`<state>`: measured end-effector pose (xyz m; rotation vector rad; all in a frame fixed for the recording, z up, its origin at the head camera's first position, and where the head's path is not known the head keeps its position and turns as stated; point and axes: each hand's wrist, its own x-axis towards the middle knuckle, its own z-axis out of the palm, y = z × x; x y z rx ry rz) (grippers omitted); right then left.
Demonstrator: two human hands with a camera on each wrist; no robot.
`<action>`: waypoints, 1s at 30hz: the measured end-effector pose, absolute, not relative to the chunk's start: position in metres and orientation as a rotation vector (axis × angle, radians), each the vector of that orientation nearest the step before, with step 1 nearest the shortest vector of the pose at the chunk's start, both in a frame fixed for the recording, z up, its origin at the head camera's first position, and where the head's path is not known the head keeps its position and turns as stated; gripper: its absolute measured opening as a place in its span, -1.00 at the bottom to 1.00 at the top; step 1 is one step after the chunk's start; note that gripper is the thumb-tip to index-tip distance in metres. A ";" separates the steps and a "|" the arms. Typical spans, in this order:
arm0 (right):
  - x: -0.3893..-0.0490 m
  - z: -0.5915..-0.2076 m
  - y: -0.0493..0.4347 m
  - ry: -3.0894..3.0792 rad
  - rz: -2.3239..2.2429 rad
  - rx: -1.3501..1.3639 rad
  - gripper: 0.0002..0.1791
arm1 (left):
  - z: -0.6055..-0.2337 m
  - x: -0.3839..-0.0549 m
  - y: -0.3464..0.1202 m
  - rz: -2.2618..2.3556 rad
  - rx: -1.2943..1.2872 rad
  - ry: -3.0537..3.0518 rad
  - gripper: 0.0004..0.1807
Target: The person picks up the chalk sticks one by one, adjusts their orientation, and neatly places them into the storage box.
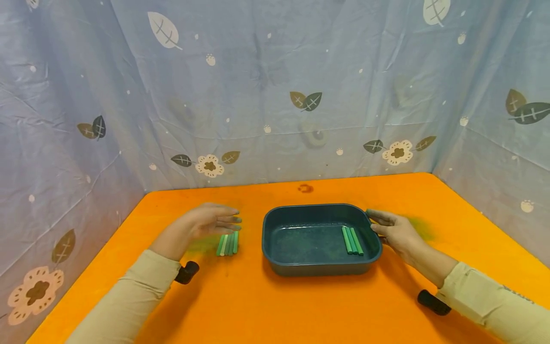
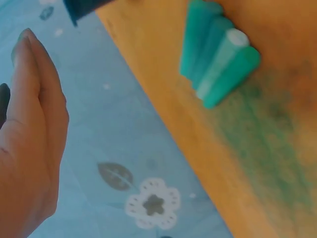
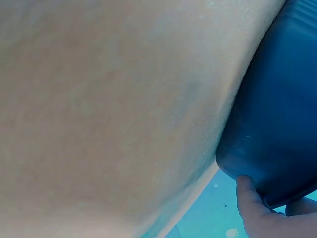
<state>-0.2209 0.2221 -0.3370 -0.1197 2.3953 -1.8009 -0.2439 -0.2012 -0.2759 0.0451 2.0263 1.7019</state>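
Note:
My left hand (image 1: 210,220) is held above the table with its fingers extended and nothing in it. Below and just beyond its fingertips, several green and pale chalk sticks (image 1: 227,244) lie side by side; the left wrist view shows these chalk sticks (image 2: 218,54) too. A dark blue-green rectangular tray (image 1: 318,270) stands in the middle. Inside it, near the right end, lie three green chalk sticks (image 1: 352,240). My right hand (image 1: 397,234) grips the tray's right end by the rim. In the right wrist view, fingers (image 3: 250,198) touch the tray wall (image 3: 277,114).
An orange table (image 1: 240,306) carries everything. Green smears (image 1: 421,228) mark its surface near both hands. A patterned light-blue curtain (image 1: 266,95) hangs behind the table and at both sides. Dark wrist-worn devices (image 1: 187,273) sit beneath both wrists.

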 end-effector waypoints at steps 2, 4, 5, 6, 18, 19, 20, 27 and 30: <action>-0.222 -0.337 0.221 2.402 -1.796 -0.125 -0.40 | -0.279 -0.246 -0.208 1.695 0.037 2.037 -0.41; -0.222 -0.337 0.221 2.407 -1.792 -0.126 -0.40 | -0.283 -0.247 -0.214 1.675 0.035 2.066 -0.41; -0.222 -0.337 0.221 2.410 -1.788 -0.125 -0.40 | -0.285 -0.248 -0.217 1.669 0.028 2.072 -0.41; -0.222 -0.336 0.221 2.409 -1.790 -0.126 -0.40 | -0.287 -0.249 -0.221 1.657 0.023 2.085 -0.40; -0.224 -0.335 0.220 2.395 -1.801 -0.130 -0.40 | -0.311 -0.254 -0.250 1.609 -0.113 2.120 -0.42; -0.224 -0.335 0.220 2.395 -1.800 -0.132 -0.40 | -0.312 -0.255 -0.252 1.612 -0.129 2.117 -0.43; -0.224 -0.335 0.220 2.395 -1.799 -0.129 -0.41 | -0.313 -0.255 -0.253 1.614 -0.147 2.115 -0.43; -0.224 -0.334 0.219 2.392 -1.803 -0.133 -0.41 | -0.318 -0.258 -0.259 1.526 -0.229 2.177 -0.51; -0.223 -0.334 0.218 2.392 -1.806 -0.132 -0.41 | -0.320 -0.261 -0.261 1.509 -0.249 2.173 -0.54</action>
